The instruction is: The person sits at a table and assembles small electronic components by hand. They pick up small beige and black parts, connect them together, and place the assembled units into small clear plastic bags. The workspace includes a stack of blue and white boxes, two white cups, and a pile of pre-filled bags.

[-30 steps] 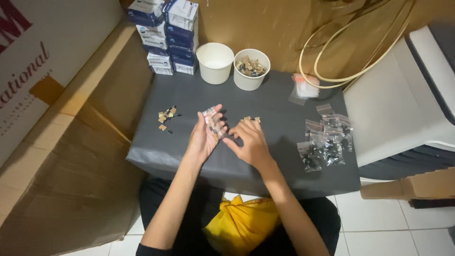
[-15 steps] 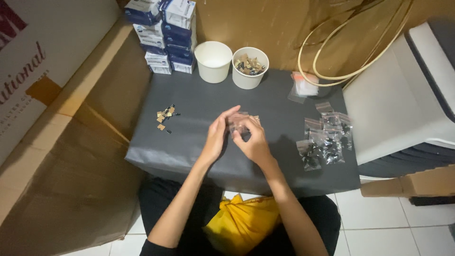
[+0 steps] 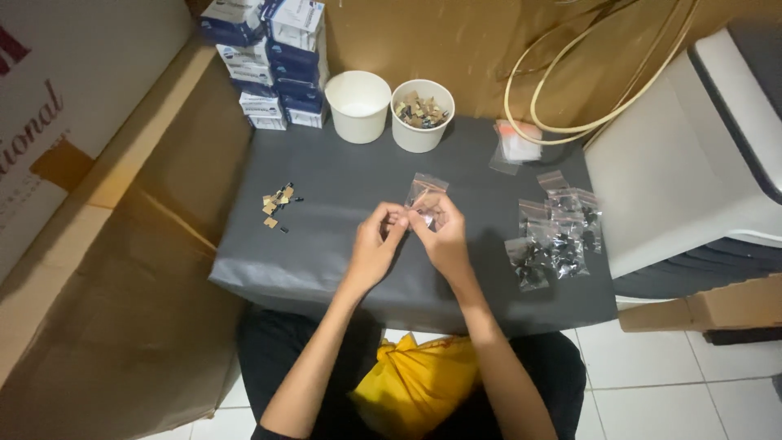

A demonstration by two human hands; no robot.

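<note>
a low table covered in dark grey material (image 3: 342, 236) sits against a brown wall, seen from above by the person seated at it, with white floor tiles below.

at the middle of the table, the left hand (image 3: 376, 244) and the right hand (image 3: 444, 236) meet just above the surface. both pinch a small clear plastic bag (image 3: 425, 195) between fingertips and thumbs, the left at its lower left edge and the right at its lower right, so the bag stands up between them. something small and pinkish shows by the fingertips, too small to make out.

to the right of the hands lies a cluster of filled small bags (image 3: 554, 236) with dark contents, near the table's right edge. further back on the right is another bag with an orange and white piece (image 3: 515, 145). to the left, well apart from the hands, a little scatter of small tan and black parts (image 3: 278, 204) lies on the table.

at the back edge stand two white paper cups side by side: an empty-looking cup (image 3: 358, 106) and a cup holding small parts (image 3: 422, 114). left of them is a stack of blue and white boxes (image 3: 269, 65). a large cardboard box (image 3: 90, 244) fills the left side, and cream-coloured tubing (image 3: 570, 90) loops against the wall.
</note>
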